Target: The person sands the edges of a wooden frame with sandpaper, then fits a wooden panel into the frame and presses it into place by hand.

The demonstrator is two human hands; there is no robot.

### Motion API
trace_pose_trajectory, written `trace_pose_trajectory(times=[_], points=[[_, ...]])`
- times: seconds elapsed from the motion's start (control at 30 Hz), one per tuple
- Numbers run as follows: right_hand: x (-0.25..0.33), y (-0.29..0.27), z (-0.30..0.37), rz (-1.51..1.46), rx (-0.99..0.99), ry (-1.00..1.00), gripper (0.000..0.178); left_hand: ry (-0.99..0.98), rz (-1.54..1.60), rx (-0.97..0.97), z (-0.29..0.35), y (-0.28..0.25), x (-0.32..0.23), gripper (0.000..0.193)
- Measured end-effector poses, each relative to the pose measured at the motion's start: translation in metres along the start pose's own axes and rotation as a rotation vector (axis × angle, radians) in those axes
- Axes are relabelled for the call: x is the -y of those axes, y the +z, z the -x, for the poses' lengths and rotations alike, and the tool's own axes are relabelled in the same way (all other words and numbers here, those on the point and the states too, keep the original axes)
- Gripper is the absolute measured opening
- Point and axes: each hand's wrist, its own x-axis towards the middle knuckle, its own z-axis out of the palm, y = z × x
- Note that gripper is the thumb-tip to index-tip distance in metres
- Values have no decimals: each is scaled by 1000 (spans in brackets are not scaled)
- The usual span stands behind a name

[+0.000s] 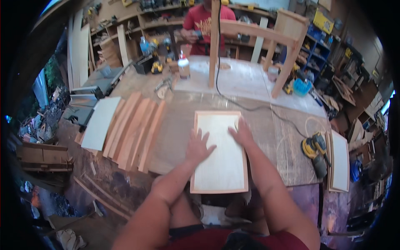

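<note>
In front of me a pale rectangular wooden panel (220,162) with a thin, redder wood frame round its edge lies on the workbench, its near end reaching past the bench's front edge. My left hand (199,146) rests on its left side, fingers spread. At the upper right of the panel lies my right hand (241,134), flat and open across the frame's edge. Neither hand grips anything. A yellow and black power sander (314,149) stands on the bench to the right, its dark cord running back across the top.
Several reddish boards (132,129) and a pale panel (101,123) lie at the left. A glue bottle (183,68) stands farther back. A wooden frame with legs (258,32) rises at the far side, near a person in a red shirt (199,21). More panels (339,162) lean at right.
</note>
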Motion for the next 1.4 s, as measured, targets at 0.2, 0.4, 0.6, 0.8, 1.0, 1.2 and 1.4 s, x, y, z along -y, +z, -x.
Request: trace_pose_trajectory(times=[0.2,0.4,0.6,0.8,1.0,1.2,1.4], points=[[13,-9,91,-6,4,20,101,-13,9,34,4,3,2,73],[16,-10,150,45,19,41,101,-41,95,95,4,2,5,73],[17,-9,154,26,-46,3,98,-179,118,-25,7,0,5,68],[15,-3,154,40,-92,5,95,-193,152,22,6,5,8,66],[14,-3,155,33,-86,-12,96,-160,178,-50,4,11,10,62],[17,-6,155,7,-81,2,95,-168,197,-38,4,9,10,60],[17,-7,155,-11,-78,2,95,-177,193,-29,4,7,9,61]])
